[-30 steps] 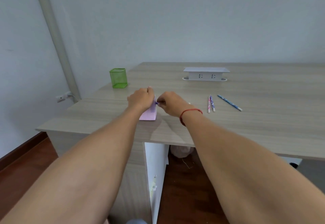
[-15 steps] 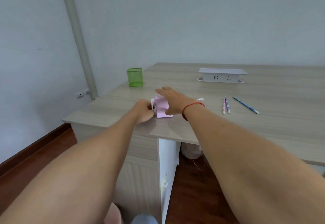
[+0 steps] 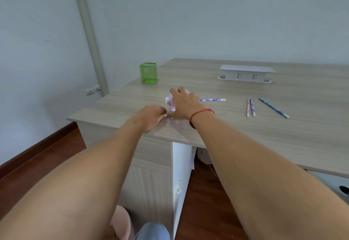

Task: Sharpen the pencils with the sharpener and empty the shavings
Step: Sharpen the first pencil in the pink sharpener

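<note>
A pink and white sharpener (image 3: 170, 104) stands near the desk's front left corner, mostly covered by my right hand (image 3: 184, 105), which grips it from above. My left hand (image 3: 152, 115) pinches a small part at its lower left side; which part is hidden by the fingers. A purple patterned pencil (image 3: 213, 100) sticks out to the right from behind my right hand, lying level. Two more pencils (image 3: 250, 107) lie side by side further right, and a blue pencil (image 3: 273, 107) lies diagonally beyond them.
A green mesh pen holder (image 3: 148, 73) stands at the back left of the wooden desk (image 3: 283, 130). A white socket box (image 3: 246, 73) sits at the back. Below are a white drawer unit (image 3: 181, 166), wooden floor and something pink (image 3: 121, 222) beside my knee.
My right hand moved from the sharpener's right side onto its top, and my left hand dropped to its lower left side. The purple pencil now shows at the right. My head turned left.
</note>
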`<state>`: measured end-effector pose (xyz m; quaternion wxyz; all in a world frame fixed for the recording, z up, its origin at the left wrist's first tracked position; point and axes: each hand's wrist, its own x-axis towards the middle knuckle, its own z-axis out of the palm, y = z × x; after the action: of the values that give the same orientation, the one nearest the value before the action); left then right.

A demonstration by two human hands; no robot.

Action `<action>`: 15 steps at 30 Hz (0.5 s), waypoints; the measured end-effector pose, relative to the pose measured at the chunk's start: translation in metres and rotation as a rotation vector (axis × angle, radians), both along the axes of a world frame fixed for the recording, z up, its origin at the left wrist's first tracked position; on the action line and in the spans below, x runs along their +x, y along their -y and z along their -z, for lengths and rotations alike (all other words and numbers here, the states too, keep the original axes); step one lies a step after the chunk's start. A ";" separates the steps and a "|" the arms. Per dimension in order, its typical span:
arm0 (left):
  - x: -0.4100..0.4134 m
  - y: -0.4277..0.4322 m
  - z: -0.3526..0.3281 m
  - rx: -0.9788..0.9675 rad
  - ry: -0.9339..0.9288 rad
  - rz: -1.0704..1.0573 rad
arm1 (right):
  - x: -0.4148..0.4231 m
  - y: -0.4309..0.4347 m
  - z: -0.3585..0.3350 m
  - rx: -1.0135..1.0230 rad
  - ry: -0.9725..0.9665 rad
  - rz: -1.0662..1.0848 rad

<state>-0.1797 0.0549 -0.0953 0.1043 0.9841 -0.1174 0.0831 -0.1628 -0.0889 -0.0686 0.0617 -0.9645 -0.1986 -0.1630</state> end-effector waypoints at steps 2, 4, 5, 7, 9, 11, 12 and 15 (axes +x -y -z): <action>0.005 0.000 -0.005 0.052 -0.015 -0.001 | 0.000 -0.002 0.000 0.023 0.020 0.004; 0.011 0.000 -0.012 0.093 -0.040 0.006 | 0.000 -0.003 -0.001 0.030 0.047 0.006; 0.013 0.000 -0.016 0.120 -0.048 0.011 | 0.000 -0.003 -0.001 0.032 0.050 0.002; 0.022 -0.003 -0.026 0.207 -0.041 0.011 | 0.001 -0.001 -0.001 0.023 0.051 -0.007; 0.032 -0.007 -0.039 0.301 0.010 0.003 | 0.001 0.001 -0.003 -0.012 0.052 -0.014; 0.037 -0.008 -0.056 0.325 0.063 -0.013 | 0.000 0.001 -0.005 -0.038 0.043 -0.017; 0.038 -0.007 -0.062 0.335 0.087 -0.014 | 0.000 0.001 -0.007 -0.046 0.037 -0.015; 0.032 -0.003 -0.071 0.351 0.161 0.013 | -0.002 0.002 -0.012 -0.090 0.005 -0.013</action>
<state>-0.1481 0.0580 -0.0247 -0.0779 0.9766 -0.1444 0.1390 -0.1651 -0.0912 -0.0568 0.0191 -0.9645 -0.2124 -0.1557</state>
